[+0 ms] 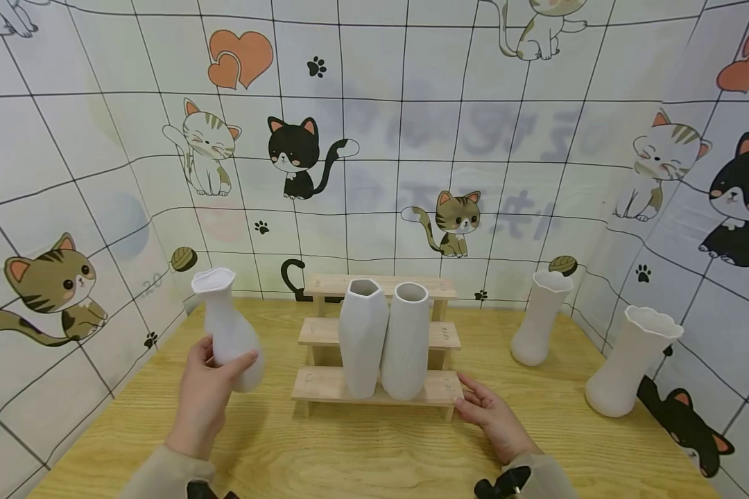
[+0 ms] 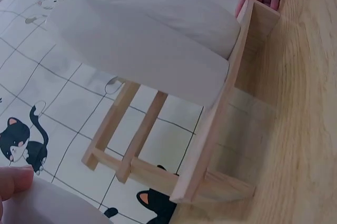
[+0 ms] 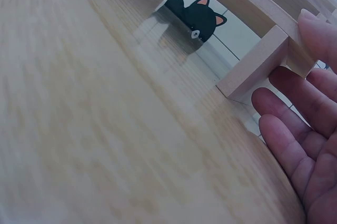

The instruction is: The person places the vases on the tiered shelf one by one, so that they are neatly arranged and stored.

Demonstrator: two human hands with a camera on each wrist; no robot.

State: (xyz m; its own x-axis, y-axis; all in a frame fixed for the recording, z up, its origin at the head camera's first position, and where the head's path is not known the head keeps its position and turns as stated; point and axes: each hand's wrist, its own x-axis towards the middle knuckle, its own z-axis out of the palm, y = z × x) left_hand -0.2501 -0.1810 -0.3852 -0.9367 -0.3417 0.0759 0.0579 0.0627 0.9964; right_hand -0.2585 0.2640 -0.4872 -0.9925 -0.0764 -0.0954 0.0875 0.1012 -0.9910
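Note:
My left hand (image 1: 204, 391) grips a white vase (image 1: 223, 315) with a wavy rim by its rounded body, holding it left of a three-step wooden display stand (image 1: 324, 384). The vase leans a little to the left. At the stand's right end, my right hand (image 1: 492, 416) pinches the lowest step, thumb on top and fingers beneath the board (image 3: 266, 58). On that step stand two white vases side by side: a faceted one (image 1: 362, 339) on the left and a slimmer, finely ribbed one (image 1: 407, 346) on the right.
Two more white vases with wavy rims stand on the wooden table (image 1: 362, 457) to the right, one farther back (image 1: 537, 322) and one nearer (image 1: 627, 367). A cat-patterned tiled sheet (image 1: 374, 138) hangs behind and along both sides.

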